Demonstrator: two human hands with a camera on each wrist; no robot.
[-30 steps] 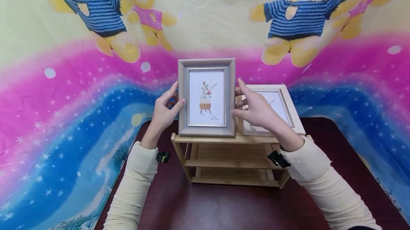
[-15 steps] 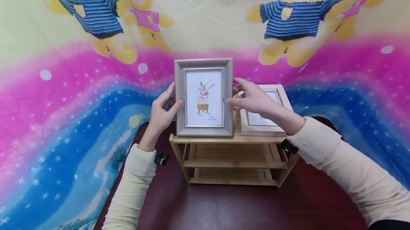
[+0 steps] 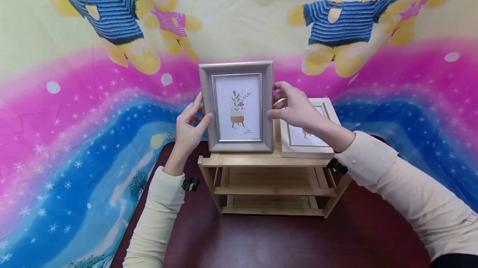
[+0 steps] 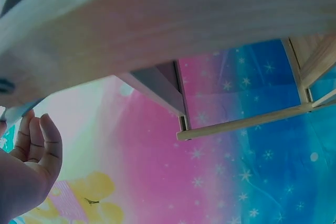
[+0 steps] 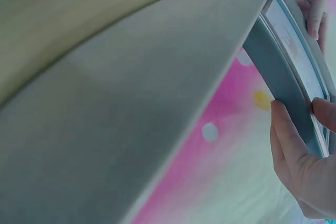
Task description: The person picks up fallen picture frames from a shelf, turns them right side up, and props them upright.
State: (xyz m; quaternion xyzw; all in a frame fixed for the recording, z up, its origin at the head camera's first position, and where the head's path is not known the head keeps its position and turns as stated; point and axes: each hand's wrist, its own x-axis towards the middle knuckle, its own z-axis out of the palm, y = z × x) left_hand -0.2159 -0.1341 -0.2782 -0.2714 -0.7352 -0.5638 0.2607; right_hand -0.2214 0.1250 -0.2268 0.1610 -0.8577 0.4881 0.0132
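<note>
Grey frame (image 3: 237, 106), two-handed hold
From here I see left hand (image 3: 188, 130) and right hand (image 3: 298, 108) each pinching a side, white frame (image 3: 304, 151) on the rack (image 3: 270, 162) just beside it.

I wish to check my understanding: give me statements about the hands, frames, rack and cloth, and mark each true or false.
1. The left hand and the right hand hold the grey frame. True.
2. The white frame lies under the rack. False: the white frame rests on top of the rack.
3. The rack stands on the table. True.
4. The grey frame's picture shows a boat. False: the picture shows a potted plant.
5. Bears are printed on the cloth. True.
</note>
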